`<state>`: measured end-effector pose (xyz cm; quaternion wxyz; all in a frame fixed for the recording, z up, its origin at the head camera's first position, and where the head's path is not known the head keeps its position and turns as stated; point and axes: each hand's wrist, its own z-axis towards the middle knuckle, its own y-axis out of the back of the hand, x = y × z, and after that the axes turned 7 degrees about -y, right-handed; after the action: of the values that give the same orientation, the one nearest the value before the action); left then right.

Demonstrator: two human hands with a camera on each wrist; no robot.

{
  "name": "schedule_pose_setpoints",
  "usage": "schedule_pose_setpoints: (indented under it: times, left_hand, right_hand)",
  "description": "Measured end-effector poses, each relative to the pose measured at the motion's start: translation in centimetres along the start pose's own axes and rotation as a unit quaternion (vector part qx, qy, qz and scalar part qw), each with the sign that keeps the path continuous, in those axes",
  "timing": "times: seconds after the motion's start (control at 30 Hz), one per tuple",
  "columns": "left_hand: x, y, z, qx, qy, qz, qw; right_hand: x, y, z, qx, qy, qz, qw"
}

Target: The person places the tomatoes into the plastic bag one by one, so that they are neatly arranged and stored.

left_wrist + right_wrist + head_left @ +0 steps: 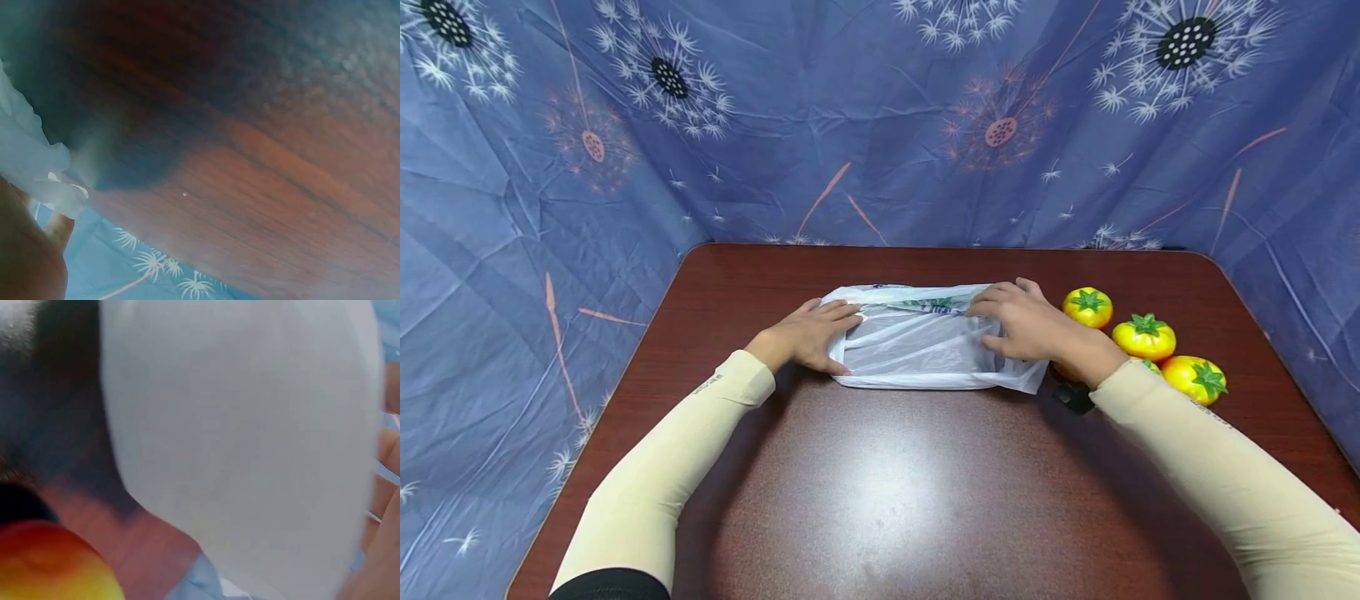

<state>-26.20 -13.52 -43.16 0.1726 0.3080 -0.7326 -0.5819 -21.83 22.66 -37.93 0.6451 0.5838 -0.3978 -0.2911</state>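
Note:
A white, thin plastic bag (917, 346) with green and dark print lies spread sideways on the table. My left hand (808, 333) rests at the bag's left end, fingers straight and spread over its edge. In the left wrist view, part of the hand (31, 250) shows beside a fold of the bag (37, 156). At the right end, my right hand (1026, 321) touches the bag from above, its fingers slightly bent and apart. The bag's white sheet (244, 437) fills much of the right wrist view, with fingers (387, 450) along its right side.
Several yellow-red fruits with green leafy tops, such as this front one (1195, 379) and this back one (1087, 307), sit right of the right hand. The forearm partly hides some. A brown wooden table (880, 467) bears everything; a blue patterned cloth (865, 125) hangs behind.

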Motion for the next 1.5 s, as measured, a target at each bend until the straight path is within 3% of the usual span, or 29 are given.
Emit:
schedule_pose_setpoints:
  times: [0.23,0.4,0.7,1.17,1.5]
  left_hand:
    - [-0.2,0.2,0.1,0.002,0.002,0.000,1.0000]
    - [-0.2,0.2,0.1,0.004,0.002,0.004,1.0000]
    - [-0.1,0.3,-0.4,0.000,0.003,-0.007,1.0000]
    - [-0.2,0.2,-0.2,0.008,0.004,-0.007,0.9999]
    - [-0.2,0.1,-0.1,0.012,0.006,-0.009,0.9999]
  right_hand:
    - [-0.2,2.6,-0.4,-0.017,-0.003,0.012,1.000]
    - [-1.2,4.6,-1.1,-0.025,-0.029,0.000,0.999]
    - [-3.5,6.7,-2.7,0.016,-0.091,-0.009,0.996]
    - [-8.6,7.3,-4.9,0.043,-0.155,-0.003,0.987]
    - [-10.7,6.4,-5.3,0.052,-0.165,-0.007,0.985]
